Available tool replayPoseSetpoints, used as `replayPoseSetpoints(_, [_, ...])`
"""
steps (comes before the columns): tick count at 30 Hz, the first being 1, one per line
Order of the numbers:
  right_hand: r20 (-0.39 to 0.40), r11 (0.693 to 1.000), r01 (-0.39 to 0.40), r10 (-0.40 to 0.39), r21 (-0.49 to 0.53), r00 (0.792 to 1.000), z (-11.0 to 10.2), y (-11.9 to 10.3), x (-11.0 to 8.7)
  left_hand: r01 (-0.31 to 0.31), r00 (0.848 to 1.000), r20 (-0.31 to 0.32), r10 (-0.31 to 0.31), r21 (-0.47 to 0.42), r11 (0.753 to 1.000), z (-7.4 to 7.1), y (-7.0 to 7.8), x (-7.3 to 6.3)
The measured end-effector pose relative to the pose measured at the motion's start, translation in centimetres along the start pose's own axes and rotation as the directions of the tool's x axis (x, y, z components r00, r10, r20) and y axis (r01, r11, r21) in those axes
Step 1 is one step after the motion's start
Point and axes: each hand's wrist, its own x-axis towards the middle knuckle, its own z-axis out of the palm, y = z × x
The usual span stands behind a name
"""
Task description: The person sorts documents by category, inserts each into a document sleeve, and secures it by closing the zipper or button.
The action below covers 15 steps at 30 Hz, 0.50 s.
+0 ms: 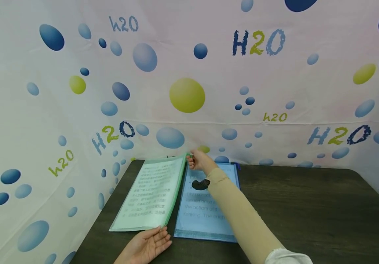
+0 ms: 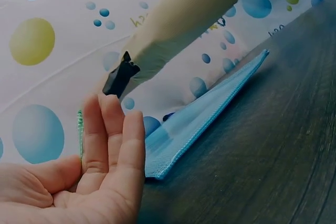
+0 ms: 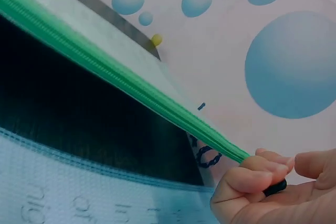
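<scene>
A green zip document pouch (image 1: 146, 194) with a printed sheet inside lies on the left of the dark table, its right zip edge raised. At its far right corner my right hand (image 1: 198, 161) grips the end of the zip edge. In the right wrist view the green zip (image 3: 131, 85) runs taut into the curled fingers, and a small black piece (image 3: 275, 188) shows under them. My left hand (image 1: 151, 244) pinches the near right corner, palm up; the left wrist view shows the thumb against the fingers, with a bit of green zip (image 2: 80, 132) behind.
A blue zip pouch (image 1: 206, 220) holding a printed page lies flat just right of the green one, partly under my right forearm. The dark wooden table (image 1: 308, 212) extends to the right. A bubble-patterned white backdrop (image 1: 189, 55) stands behind and at the left.
</scene>
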Motion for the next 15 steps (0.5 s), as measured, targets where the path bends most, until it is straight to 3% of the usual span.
replayPoseSetpoints(5, [-0.048, 1.000, -0.015, 0.015, 0.004, 0.999, -0.2, 0.7, -1.5, -0.007, 0.999, -0.047, 0.005, -0.045, 0.999, 0.2, 0.2, 0.0])
replayPoseSetpoints(10, [-0.010, 1.000, 0.011, -0.011, -0.002, 1.000, -1.3, 1.2, -2.9, -0.016, 0.998, -0.059, 0.009, -0.108, 0.994, 0.2, 0.3, 0.3])
replayPoseSetpoints(15, [0.045, 0.996, 0.086, -0.085, -0.024, 0.995, -2.7, 1.6, -5.3, -0.047, 0.994, -0.101, 0.031, -0.168, 0.985, 0.2, 0.2, 0.5])
